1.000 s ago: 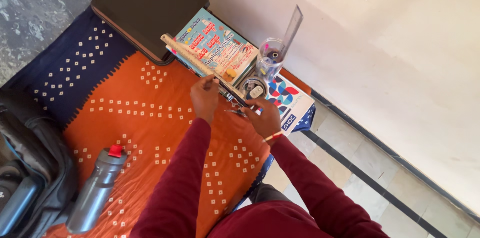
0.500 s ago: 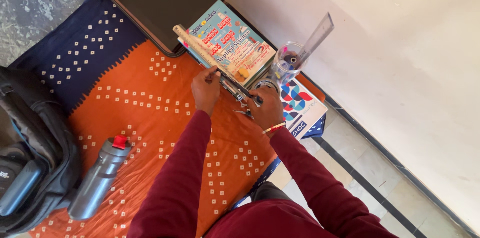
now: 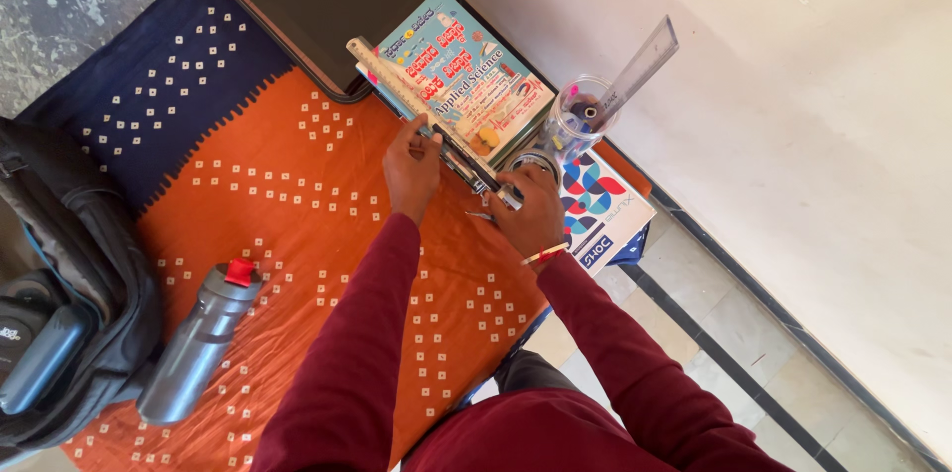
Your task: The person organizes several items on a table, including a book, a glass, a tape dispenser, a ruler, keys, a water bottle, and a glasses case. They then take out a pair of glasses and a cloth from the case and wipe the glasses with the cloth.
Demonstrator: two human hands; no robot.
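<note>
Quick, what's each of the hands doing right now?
Left hand: closed on a dark slim tool.
Right hand: closed on the same tool's other end.

Both arms wear long maroon sleeves (image 3: 357, 353), loose and softly creased, running from the bottom of the frame up to the wrists. A thin red-and-pale band (image 3: 543, 255) circles the right wrist. The hands are bare.

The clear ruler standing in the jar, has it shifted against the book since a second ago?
No. The clear ruler leans in the jar right of the science book as before; the camera itself moved.
</note>
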